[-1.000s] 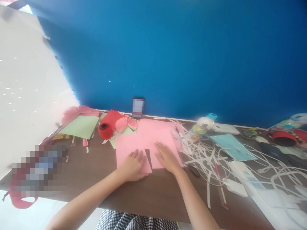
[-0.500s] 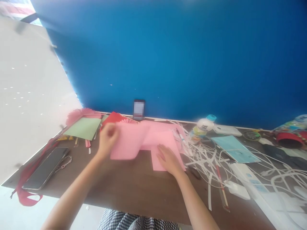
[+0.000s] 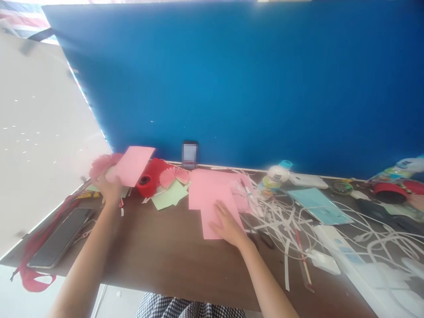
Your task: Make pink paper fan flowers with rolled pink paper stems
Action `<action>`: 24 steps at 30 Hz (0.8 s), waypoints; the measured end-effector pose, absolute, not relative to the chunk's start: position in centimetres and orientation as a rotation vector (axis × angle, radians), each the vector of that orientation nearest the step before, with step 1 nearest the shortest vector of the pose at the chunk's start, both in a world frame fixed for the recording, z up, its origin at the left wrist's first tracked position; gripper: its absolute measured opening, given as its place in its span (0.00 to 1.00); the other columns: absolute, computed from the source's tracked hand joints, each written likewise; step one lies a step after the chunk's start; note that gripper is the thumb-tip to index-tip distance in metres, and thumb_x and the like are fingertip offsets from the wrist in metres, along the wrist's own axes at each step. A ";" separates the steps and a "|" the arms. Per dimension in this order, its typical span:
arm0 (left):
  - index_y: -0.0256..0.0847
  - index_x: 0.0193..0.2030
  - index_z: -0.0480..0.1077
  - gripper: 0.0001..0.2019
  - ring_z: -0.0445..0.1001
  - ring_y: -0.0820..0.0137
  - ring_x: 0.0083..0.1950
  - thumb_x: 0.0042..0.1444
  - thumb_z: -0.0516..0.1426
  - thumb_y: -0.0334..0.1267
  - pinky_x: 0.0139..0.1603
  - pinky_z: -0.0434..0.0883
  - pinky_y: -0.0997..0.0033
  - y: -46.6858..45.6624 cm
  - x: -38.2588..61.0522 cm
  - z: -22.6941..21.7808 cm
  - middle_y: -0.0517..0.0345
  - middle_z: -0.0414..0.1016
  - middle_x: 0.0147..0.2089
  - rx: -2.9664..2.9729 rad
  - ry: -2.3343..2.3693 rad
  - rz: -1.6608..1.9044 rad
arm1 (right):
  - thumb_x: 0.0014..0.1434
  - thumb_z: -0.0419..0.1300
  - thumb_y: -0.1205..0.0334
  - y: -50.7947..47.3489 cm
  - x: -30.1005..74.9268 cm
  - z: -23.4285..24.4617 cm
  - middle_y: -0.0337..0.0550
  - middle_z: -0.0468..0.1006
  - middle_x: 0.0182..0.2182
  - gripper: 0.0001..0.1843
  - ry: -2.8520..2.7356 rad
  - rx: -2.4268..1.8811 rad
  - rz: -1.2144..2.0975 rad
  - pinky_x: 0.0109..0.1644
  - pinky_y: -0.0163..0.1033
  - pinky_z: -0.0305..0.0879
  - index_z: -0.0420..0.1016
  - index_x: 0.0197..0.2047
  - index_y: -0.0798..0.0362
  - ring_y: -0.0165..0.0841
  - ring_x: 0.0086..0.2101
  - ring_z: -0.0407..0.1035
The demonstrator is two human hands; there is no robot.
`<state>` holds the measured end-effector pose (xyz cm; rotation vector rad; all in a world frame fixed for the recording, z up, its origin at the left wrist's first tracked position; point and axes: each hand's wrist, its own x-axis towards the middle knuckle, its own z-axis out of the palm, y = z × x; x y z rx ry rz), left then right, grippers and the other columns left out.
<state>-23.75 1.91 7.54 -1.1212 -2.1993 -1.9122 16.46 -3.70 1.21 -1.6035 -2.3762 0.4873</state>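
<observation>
My left hand [image 3: 109,187] is at the left back of the desk, its fingers closed on the near left edge of a pink sheet of paper [image 3: 135,165]. That sheet is raised and tilted over the things behind it. Fingers spread, my right hand [image 3: 229,224] lies flat on a second pink sheet [image 3: 210,223], which overlaps a larger pink sheet [image 3: 198,190] farther back. Beside the lifted sheet are a red roll [image 3: 153,174], a pleated pink paper piece [image 3: 168,176] and green paper [image 3: 170,196]. A pink pleated fan [image 3: 103,164] is partly hidden behind my left hand.
A phone [image 3: 61,238] and red strap [image 3: 36,280] lie at the left. A small framed screen [image 3: 190,154] leans on the blue wall panel [image 3: 212,79]. To the right are paper strips [image 3: 281,216], a bottle [image 3: 273,179], scissors [image 3: 266,239], a blue packet [image 3: 319,206] and cables.
My left hand has carried the pink sheet left and back, uncovering the red roll and green paper. My right hand stays on the other sheet. The view has shifted slightly.
</observation>
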 end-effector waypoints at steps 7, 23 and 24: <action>0.37 0.44 0.62 0.12 0.68 0.65 0.45 0.52 0.49 0.35 0.46 0.65 0.63 -2.8 -12.7 6.3 0.49 0.69 0.42 -2.002 -1.826 -1.713 | 0.51 0.51 0.43 -4.3 15.4 2.2 0.40 0.43 0.62 0.40 -2.392 -1.593 0.597 0.62 0.45 0.39 0.43 0.62 0.50 0.38 0.60 0.38; 0.40 0.43 0.64 0.14 0.71 0.72 0.35 0.48 0.55 0.37 0.38 0.68 0.71 0.4 -2.3 1.0 0.53 0.69 0.40 -2.724 -2.155 -2.177 | 0.54 0.51 0.57 -3.4 16.0 1.5 0.44 0.61 0.55 0.25 -1.984 -1.334 0.458 0.57 0.49 0.52 0.58 0.56 0.47 0.39 0.55 0.54; 0.38 0.39 0.66 0.11 0.70 0.72 0.35 0.48 0.55 0.38 0.38 0.68 0.71 0.6 -2.7 1.0 0.53 0.69 0.40 -2.721 -2.083 -2.275 | 0.55 0.49 0.61 -3.0 16.5 1.3 0.45 0.63 0.53 0.22 -1.896 -1.315 0.378 0.58 0.49 0.51 0.61 0.54 0.48 0.39 0.55 0.54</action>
